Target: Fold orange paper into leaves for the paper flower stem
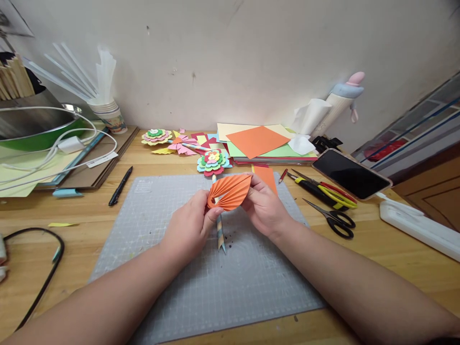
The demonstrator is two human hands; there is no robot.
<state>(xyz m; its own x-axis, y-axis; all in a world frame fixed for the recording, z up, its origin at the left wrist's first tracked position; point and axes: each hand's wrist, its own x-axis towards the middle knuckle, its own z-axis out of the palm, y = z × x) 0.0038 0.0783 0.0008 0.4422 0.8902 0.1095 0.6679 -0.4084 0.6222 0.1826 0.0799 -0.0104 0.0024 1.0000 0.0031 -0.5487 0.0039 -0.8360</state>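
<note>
A pleated orange paper leaf [233,190] is held up between both hands above the grey cutting mat [179,297]. My left hand [190,218] pinches its curled end, thumb in front. At the pointed end, the fingers of my right hand [264,206] are closed on the paper. Behind and below the leaf lies a paper flower [213,163] with layered red, blue and green petals; its striped rolled-paper stem [220,232] runs down the mat, partly hidden by the leaf and left hand.
Scissors [338,223], pliers [316,191] and a phone [352,173] lie to the right. An orange sheet [257,141] tops a paper stack at the back. A black pen [120,186] and a paper cup [111,117] of straws are left.
</note>
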